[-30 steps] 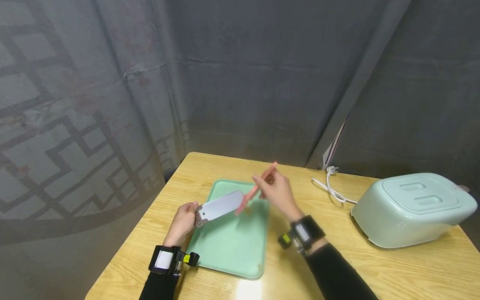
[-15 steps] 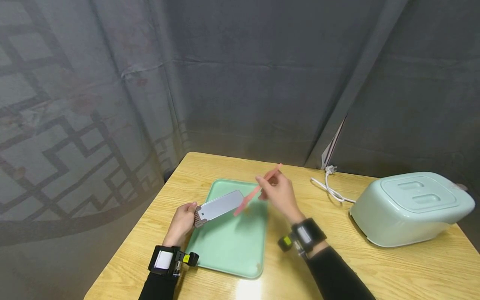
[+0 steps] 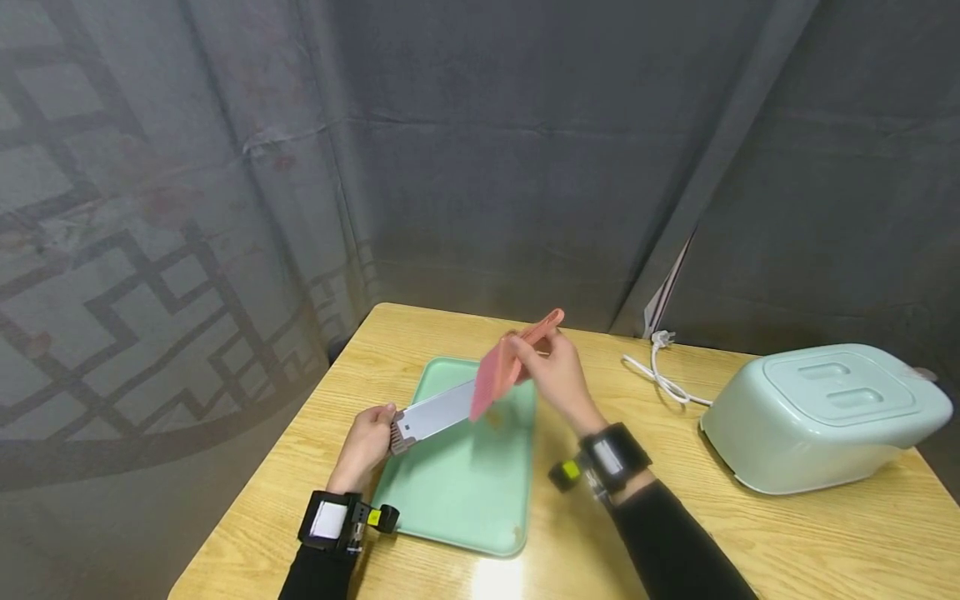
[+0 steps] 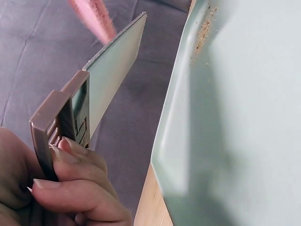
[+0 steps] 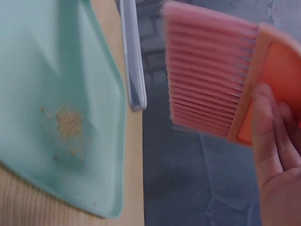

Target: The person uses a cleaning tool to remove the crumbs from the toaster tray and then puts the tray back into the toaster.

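My left hand (image 3: 366,439) grips the brown plastic end of a flat silvery crumb tray (image 3: 441,410), held tilted above a light green serving tray (image 3: 457,500). My right hand (image 3: 558,382) pinches the handle of a pink brush (image 3: 489,385). The bristles overlap the far end of the crumb tray in the head view; in the right wrist view a gap shows between the bristles and its edge (image 5: 135,70). A small heap of tan crumbs (image 5: 69,123) lies on the green tray, with loose bits around it.
A pale green toaster (image 3: 817,442) with a lid stands on the wooden table (image 3: 600,533) at the right. Its white cord (image 3: 660,379) and plug lie behind it to the left. A grey curtain (image 3: 495,183) hangs beyond the table's back edge.
The brush has turned from edge-on so that its broad bristle face shows, and it has risen a little. The left hand and the crumb tray have hardly moved.
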### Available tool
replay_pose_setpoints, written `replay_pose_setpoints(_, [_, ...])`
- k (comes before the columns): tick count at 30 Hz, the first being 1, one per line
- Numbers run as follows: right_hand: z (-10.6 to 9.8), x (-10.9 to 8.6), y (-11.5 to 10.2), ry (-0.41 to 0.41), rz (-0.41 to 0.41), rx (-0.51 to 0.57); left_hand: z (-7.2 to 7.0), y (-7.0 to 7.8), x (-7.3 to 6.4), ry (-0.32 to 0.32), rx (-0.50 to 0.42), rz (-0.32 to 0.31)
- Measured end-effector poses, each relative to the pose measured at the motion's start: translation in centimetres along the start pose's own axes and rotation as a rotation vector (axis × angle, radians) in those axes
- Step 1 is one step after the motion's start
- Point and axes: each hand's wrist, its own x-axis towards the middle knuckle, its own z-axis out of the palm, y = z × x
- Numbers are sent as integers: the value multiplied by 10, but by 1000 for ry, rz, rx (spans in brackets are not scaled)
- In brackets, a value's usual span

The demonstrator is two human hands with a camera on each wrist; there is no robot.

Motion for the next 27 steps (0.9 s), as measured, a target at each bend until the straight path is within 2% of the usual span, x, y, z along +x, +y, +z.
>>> replay_pose_setpoints(6, [13, 6, -5, -112, 17, -15, 1, 1, -2, -16, -29, 18])
replay_pose_setpoints(10, [22, 7, -6, -167, 12, -11, 0, 2, -2, -18, 0, 45])
replay_pose_setpoints(14, [34, 8, -5, -218, 39, -31, 0, 2, -2, -23, 37, 62])
replay_pose_setpoints(20, [48, 5, -3, -261, 92, -31, 0, 2, -3, -35, 50, 76])
replay_pose_setpoints(27, [58, 0, 1, -282, 92, -28, 3, 4, -3, -41, 27, 75])
